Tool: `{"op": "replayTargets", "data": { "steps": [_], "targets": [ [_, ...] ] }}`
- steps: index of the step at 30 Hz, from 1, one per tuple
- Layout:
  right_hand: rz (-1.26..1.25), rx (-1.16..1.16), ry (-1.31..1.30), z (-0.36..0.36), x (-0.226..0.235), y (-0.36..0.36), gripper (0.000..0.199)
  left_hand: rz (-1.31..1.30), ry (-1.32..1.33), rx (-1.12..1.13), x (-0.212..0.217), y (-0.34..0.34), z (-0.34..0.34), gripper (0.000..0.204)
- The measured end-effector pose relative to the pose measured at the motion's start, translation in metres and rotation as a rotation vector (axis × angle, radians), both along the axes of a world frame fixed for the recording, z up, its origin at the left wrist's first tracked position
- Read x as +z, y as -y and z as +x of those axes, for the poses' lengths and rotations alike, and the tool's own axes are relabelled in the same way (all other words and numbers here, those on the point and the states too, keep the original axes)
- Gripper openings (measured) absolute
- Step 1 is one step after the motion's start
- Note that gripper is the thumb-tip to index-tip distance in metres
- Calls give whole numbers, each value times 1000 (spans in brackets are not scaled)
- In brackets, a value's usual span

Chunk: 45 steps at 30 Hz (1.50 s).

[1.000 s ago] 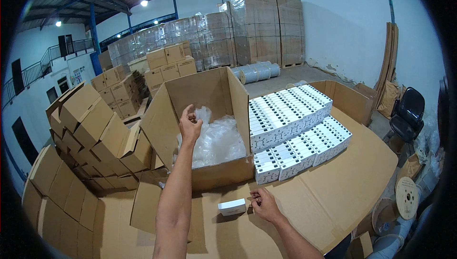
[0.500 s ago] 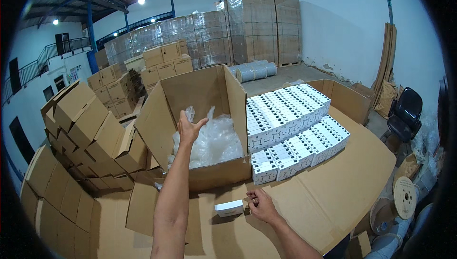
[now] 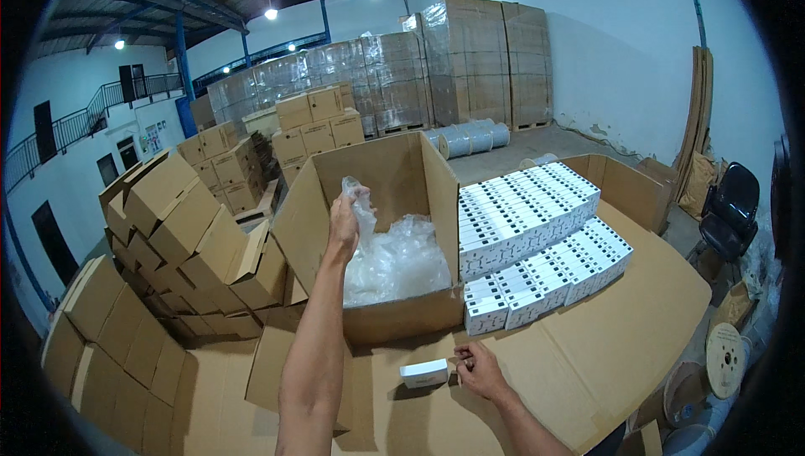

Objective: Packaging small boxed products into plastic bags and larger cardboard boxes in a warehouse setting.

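Observation:
Over a big open carton (image 3: 402, 320), my left hand (image 3: 342, 223) pinches a clear plastic bag (image 3: 361, 199), lifted above the heap of similar bags (image 3: 398, 261) inside. On the cardboard-covered table a small white box (image 3: 424, 373) lies by itself. Just right of it rests my right hand (image 3: 483, 372), its fingers curled in close to the box's end. Whatever those fingers hold, if anything, is too small to make out. Rows of white boxes with dark squares (image 3: 528, 217) stand stacked in two levels to the right of the carton.
Brown cartons (image 3: 193, 246) are piled at the left, with more along the table's left edge (image 3: 109, 355). Behind stand wrapped pallets (image 3: 470, 62) and wire spools (image 3: 474, 139). A black chair (image 3: 729, 209) and a cable reel (image 3: 724, 360) are at the right.
My left hand has closed on a plastic bag and drawn it up from the heap. My right hand stays beside the small white box. The whole view has shifted slightly.

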State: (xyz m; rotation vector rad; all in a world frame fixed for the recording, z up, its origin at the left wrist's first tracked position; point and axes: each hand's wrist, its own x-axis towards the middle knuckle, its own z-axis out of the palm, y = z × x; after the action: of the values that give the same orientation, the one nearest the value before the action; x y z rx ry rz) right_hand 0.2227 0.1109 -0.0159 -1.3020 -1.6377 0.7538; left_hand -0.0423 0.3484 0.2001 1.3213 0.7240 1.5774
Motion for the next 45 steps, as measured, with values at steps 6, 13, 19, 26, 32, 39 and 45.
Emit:
{"op": "replayTargets", "data": {
  "steps": [6, 13, 19, 26, 32, 39, 45],
  "targets": [
    [-62, -27, -229, 8, 14, 9, 29, -3, 110, -131, 1, 106, 22, 28],
    [16, 203, -508, -1, 72, 46, 40, -93, -15, -37, -72, 263, 54, 27],
    [48, 321, -335, -19, 75, 67, 49, -270, -79, -27, -143, 314, 63, 27],
    [186, 206, -134, -19, 53, 71, 21, -393, -28, -110, -179, 334, 75, 42],
    [78, 197, -258, -8, 45, 64, 21, -520, -66, -72, -196, 331, 61, 31],
    [-69, 182, -661, 5, 55, 62, 31, -499, -113, -70, -188, 331, 42, 15],
    [-126, 209, -917, 18, 48, 57, 31, -600, -126, -204, -178, 328, 29, 17]
  ]
}}
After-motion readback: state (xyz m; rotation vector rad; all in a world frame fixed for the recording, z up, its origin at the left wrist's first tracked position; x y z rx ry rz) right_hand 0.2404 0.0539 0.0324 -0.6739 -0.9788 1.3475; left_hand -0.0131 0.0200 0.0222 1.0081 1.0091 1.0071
